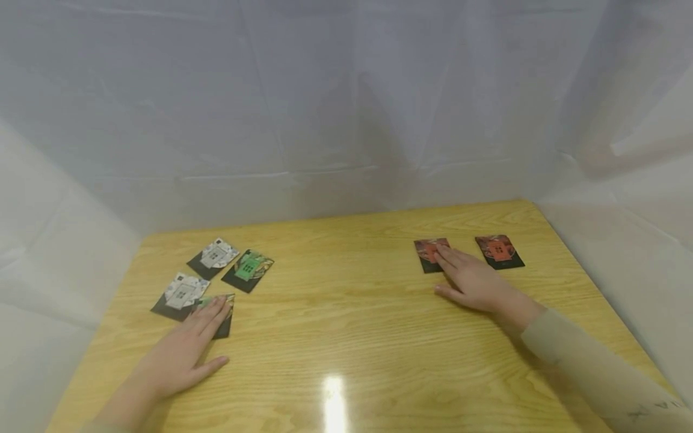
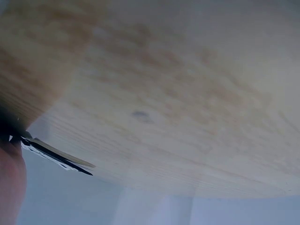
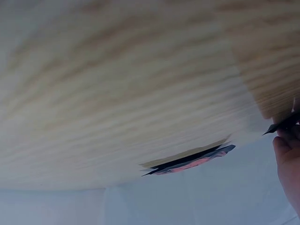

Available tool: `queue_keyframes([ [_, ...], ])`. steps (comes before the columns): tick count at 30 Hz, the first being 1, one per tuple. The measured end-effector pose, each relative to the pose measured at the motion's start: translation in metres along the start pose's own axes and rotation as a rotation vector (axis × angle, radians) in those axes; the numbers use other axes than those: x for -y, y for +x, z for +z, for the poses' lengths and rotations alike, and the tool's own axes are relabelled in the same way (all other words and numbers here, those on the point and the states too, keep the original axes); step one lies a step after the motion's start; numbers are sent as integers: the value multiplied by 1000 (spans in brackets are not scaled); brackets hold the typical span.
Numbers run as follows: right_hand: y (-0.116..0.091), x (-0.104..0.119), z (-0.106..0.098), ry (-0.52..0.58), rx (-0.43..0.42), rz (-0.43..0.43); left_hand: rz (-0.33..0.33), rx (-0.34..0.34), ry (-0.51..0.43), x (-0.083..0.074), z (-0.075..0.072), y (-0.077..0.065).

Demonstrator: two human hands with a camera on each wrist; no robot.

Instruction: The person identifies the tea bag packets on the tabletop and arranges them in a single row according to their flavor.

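My left hand (image 1: 181, 355) rests with extended fingers on a black packet with a green label (image 1: 224, 325) at the table's left, covering much of it. Touching or overlapping that packet is a white-labelled packet (image 1: 181, 294). Behind them lie a second white-labelled packet (image 1: 215, 257) and another green-labelled one (image 1: 249, 270). On the right side, my right hand (image 1: 476, 282) lays its fingertips on a red-labelled black packet (image 1: 429, 255). A second red-labelled packet (image 1: 499, 251) lies just beyond that hand; the right wrist view shows a red packet (image 3: 192, 161) nearly edge-on.
All the packets lie on a wooden table (image 1: 335, 300) with a light reflection near its front. Pale sheeting (image 1: 325, 120) hangs behind the back edge and along both sides.
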State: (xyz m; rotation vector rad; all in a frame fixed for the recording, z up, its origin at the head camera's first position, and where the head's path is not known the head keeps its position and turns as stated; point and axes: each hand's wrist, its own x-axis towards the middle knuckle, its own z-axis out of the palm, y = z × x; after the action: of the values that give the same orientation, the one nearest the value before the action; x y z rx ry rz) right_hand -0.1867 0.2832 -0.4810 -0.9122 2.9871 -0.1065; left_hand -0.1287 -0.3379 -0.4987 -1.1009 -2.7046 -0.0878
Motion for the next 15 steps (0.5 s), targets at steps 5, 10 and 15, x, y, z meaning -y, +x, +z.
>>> queue_keyframes([
  [5,-4,-3,2,4,10,12,-4,3,1,0,1,0],
  [10,-8,-6,2,1,12,19,-5,7,5,0,1,0],
  [15,-14,-8,2,-1,9,41,-3,3,2,0,1,0],
])
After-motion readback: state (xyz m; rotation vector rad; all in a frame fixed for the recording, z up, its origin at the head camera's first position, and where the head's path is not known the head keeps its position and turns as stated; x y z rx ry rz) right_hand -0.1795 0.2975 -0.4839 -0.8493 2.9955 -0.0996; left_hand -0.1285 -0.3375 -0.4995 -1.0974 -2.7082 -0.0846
